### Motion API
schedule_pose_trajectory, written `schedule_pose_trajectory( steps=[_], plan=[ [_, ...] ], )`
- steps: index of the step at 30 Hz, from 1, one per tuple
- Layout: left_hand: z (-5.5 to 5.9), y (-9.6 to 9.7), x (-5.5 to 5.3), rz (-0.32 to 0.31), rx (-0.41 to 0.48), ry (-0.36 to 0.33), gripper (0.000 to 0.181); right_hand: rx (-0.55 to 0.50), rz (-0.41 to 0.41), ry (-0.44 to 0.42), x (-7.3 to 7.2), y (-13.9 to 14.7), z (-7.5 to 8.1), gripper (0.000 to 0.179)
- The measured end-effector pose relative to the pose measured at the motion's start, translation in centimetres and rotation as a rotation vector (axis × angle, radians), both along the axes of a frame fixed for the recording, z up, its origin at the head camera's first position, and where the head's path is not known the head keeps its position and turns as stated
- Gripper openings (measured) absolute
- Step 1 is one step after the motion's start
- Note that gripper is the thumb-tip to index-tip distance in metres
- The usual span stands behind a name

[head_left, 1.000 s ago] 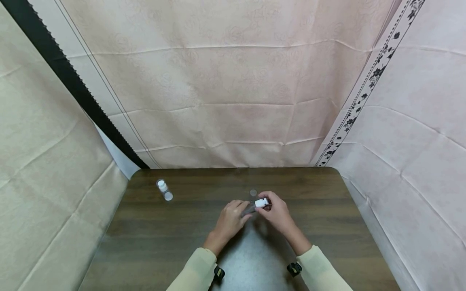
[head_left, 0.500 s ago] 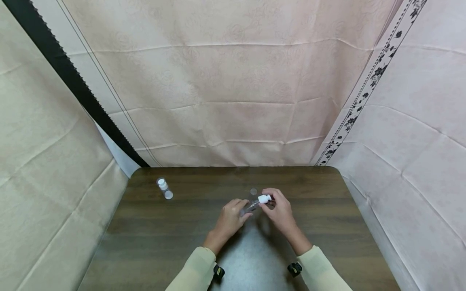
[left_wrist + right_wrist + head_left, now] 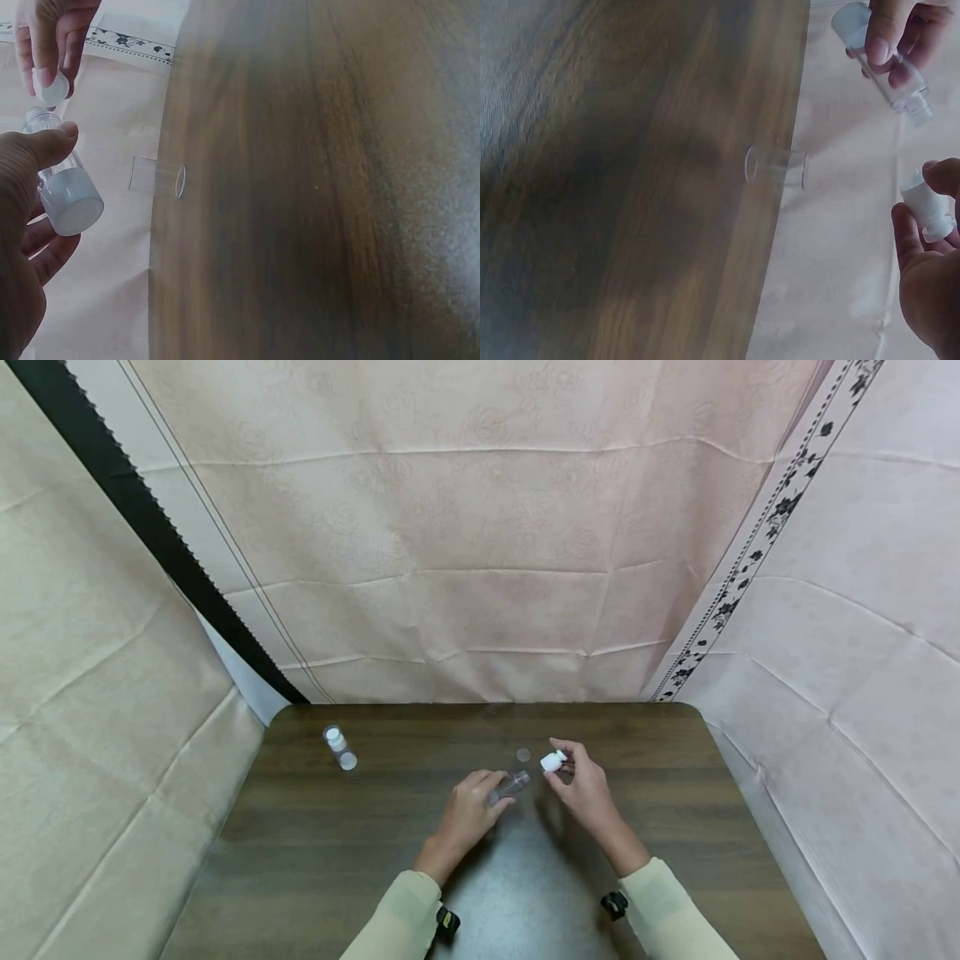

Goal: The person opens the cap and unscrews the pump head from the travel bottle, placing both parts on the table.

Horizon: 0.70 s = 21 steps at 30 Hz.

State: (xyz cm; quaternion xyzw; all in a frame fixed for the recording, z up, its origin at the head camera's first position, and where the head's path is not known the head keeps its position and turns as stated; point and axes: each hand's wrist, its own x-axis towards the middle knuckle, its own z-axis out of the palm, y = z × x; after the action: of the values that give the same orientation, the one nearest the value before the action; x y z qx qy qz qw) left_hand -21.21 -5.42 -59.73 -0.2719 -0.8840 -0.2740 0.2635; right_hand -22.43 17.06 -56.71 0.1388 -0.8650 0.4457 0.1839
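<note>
Bottle (image 3: 514, 783), clear plastic, cylindrical: your left hand (image 3: 468, 806) grips it; apart, at two o'clock, your right hand (image 3: 588, 789) pinches a stubby white plastic cap (image 3: 552, 762); brown wooden table edge (image 3: 435, 708), twelve.

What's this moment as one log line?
left grip: holds clear bottle; right grip: holds white top; bottle and top: apart; clear cover: on table

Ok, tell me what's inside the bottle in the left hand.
Through the clear wall of the bottle, no coloured contents show; clear liquid can't be ruled out. The left hand covers part of it, and the white end hides whatever is within.
</note>
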Motion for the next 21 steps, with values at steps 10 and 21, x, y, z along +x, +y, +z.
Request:
schedule_pose_trajectory(
  steps=[10,21],
  plan=[
    [-0.3,-0.1,-0.4,-0.02,0.049,-0.002,0.042,0.077,0.019,0.006,-2.2,0.9,-0.8,0.053],
    [-0.1,-0.4,-0.4,-0.023,0.051,-0.007,0.042,0.089,-0.054,-0.229,-4.7,0.8,-1.7,0.045]
  ],
)
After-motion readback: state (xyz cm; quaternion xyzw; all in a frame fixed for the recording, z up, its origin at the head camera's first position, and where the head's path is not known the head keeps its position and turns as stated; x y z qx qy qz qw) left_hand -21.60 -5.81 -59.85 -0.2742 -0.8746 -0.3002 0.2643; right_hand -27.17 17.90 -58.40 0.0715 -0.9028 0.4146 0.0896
